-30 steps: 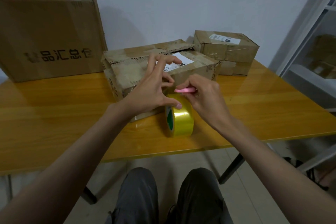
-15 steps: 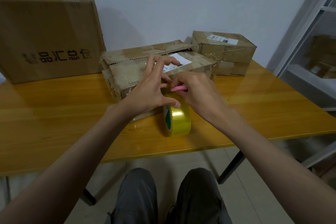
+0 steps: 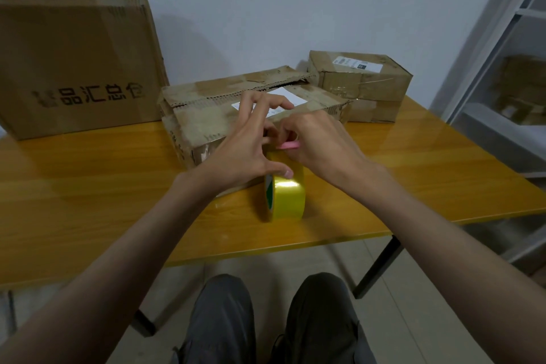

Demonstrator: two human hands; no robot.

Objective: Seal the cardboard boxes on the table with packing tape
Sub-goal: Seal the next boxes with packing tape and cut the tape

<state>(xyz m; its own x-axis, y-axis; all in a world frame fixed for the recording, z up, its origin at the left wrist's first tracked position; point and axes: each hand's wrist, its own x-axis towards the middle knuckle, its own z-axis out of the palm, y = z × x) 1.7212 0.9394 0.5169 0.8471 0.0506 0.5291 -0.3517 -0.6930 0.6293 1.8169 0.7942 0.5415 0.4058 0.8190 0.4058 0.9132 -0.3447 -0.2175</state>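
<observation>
A yellow packing tape roll (image 3: 288,198) stands on its edge on the orange table (image 3: 88,186), right against the near side of a worn flat cardboard box (image 3: 206,124) with a torn top seam. My left hand (image 3: 245,151) holds the roll, thumb on its near rim and fingers arched over the top toward the box. My right hand (image 3: 322,145) grips a small pink cutter (image 3: 288,145) just above the roll, close to my left fingers. The tape's loose end is hidden by my hands.
A large printed cardboard box (image 3: 76,59) stands at the back left against the wall. Two small taped boxes (image 3: 363,83) are stacked at the back right. A grey shelf unit (image 3: 502,97) stands beyond the table's right edge. My knees are under the near edge.
My right hand with the pink cutter has shifted slightly left, closer to my left fingers above the roll. The roll and boxes have stayed in place.
</observation>
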